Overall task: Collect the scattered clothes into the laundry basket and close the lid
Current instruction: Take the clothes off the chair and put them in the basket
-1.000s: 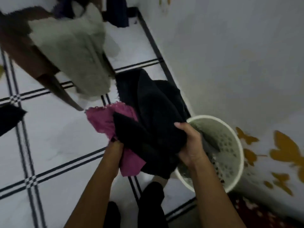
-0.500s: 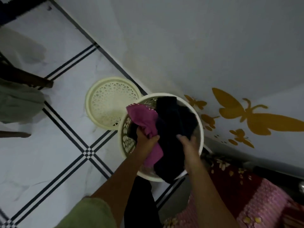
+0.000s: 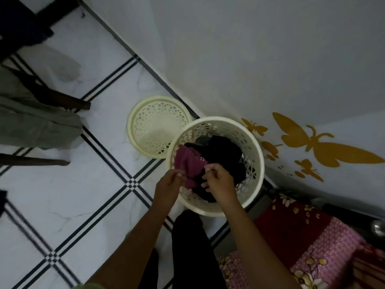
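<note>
A cream perforated laundry basket stands on the tiled floor against the wall. Inside it lie black clothes and a pink lace-edged cloth that hangs over the near-left rim. My left hand grips the lower part of the pink cloth at the rim. Beside it, over the basket's mouth, my right hand has its fingers loosely apart, with one fingertip touching the pink cloth's edge. The round cream lid lies flat on the floor, just left of the basket and touching it.
A grey-green garment drapes over dark wooden chair legs at the left. A small dark cloth shows at the left edge. A red and pink floral bedcover is at bottom right. Gold butterfly stickers mark the wall.
The bundle of black and pink clothes went from held above the floor down into the basket. My right hand let go of the black clothes; the view swung toward the basket and lid.
</note>
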